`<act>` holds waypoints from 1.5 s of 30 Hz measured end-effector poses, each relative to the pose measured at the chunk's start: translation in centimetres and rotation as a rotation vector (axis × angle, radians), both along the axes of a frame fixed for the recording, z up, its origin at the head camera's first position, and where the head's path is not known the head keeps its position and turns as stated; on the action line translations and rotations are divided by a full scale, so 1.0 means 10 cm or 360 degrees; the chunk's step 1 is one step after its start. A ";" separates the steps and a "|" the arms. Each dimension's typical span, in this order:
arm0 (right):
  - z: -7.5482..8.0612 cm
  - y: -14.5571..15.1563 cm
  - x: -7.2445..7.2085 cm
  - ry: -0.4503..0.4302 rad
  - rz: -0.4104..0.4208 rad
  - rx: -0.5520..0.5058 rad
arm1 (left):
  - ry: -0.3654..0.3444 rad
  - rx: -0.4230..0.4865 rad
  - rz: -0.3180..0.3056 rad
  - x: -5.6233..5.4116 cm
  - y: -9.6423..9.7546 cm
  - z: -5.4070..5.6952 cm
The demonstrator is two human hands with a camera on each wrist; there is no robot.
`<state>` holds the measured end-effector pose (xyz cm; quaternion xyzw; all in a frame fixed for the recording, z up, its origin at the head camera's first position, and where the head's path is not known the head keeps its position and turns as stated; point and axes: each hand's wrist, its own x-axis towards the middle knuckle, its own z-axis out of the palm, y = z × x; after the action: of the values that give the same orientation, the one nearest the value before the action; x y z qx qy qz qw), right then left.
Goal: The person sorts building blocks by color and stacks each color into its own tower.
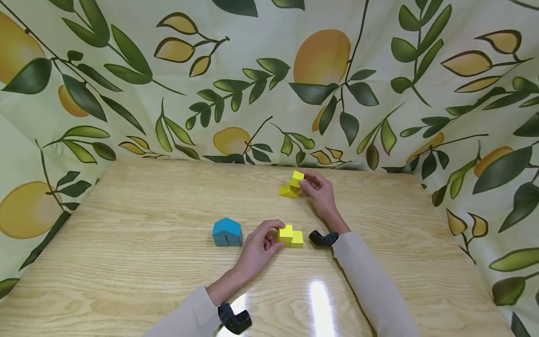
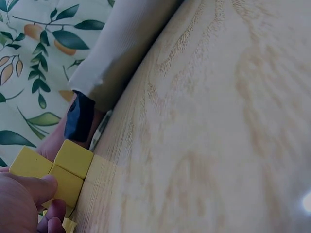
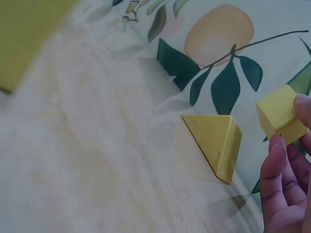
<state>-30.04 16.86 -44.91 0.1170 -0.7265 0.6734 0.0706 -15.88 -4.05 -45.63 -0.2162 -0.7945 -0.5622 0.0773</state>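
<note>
My left hand [image 1: 258, 248] pinches a yellow cube [image 1: 285, 235] between thumb and fingers. This cube stands higher than a second yellow cube [image 1: 297, 239] touching its right side. In the left wrist view, several yellow cubes [image 2: 73, 158] press together, with the left thumb [image 2: 44, 189] against them. Farther back, my right hand [image 1: 321, 194] holds another yellow cube [image 1: 297, 178] by thumb and fingertips. A yellow triangular block [image 3: 214, 141] lies on the table just left of that hand; in the right wrist view, a gap separates it from the held cube [image 3: 282, 114].
Left of the left hand stands a blue house-shaped group of blocks [image 1: 227, 232] with a peaked top. The wooden table [image 1: 147, 281] ends at a fruit-patterned cloth [image 1: 252, 107] at the back and sides. A blurred yellow surface [image 3: 29, 39] fills the right wrist view's upper left corner.
</note>
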 end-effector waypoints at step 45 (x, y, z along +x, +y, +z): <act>0.00 0.24 1.16 0.0062 0.0461 0.0163 | 0.0003 -0.0014 0.0044 0.01 0.02 0.01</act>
<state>-18.46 19.29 -44.86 0.2369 -0.7340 0.6362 -0.0193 -15.77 -3.81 -45.58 -0.2062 -0.7997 -0.5574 0.0849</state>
